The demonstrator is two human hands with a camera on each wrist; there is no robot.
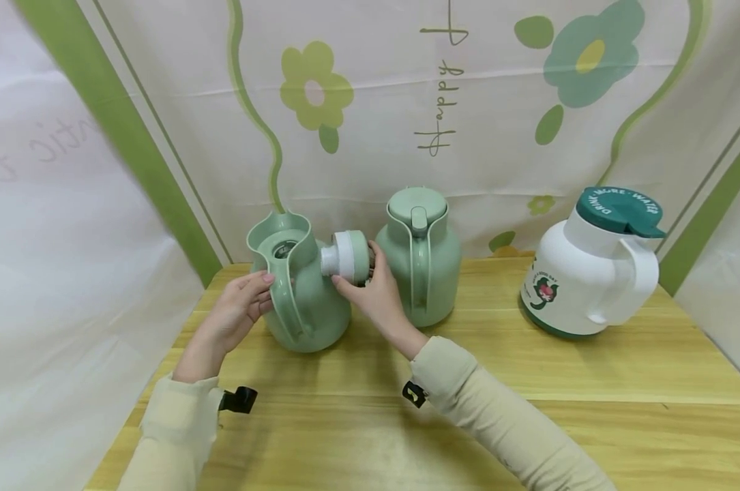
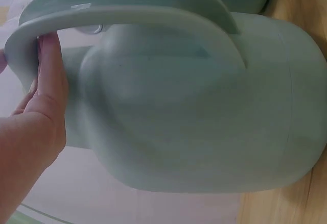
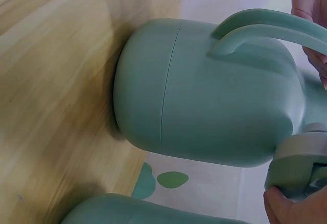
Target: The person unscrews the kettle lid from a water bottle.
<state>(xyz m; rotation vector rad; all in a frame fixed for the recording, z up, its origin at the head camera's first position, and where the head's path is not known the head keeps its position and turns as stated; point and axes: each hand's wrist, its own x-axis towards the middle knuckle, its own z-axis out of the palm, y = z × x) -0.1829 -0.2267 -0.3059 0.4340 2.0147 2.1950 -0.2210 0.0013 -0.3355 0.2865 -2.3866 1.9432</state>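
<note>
A green thermos jug (image 1: 311, 310) stands lidless at the left of the table, its round mouth showing inside the collar. My left hand (image 1: 239, 307) holds the top of its handle (image 1: 286, 307), with fingers passed through the loop in the left wrist view. Beside the jug's neck, my right hand (image 1: 378, 286) grips the jug's lid (image 1: 357, 256), a green cap with a white ring and a translucent threaded end. The lid lies on its side in the air, threaded end toward the jug. In the right wrist view, fingertips (image 3: 278, 203) press on the lid's green rim.
A second green thermos jug (image 1: 431, 273), lid on, stands just right of the first, close behind my right hand. Farther right is a white jug (image 1: 569, 283) with a dark green lid. A printed cloth (image 1: 370, 170) hangs behind the wooden table (image 1: 345, 429).
</note>
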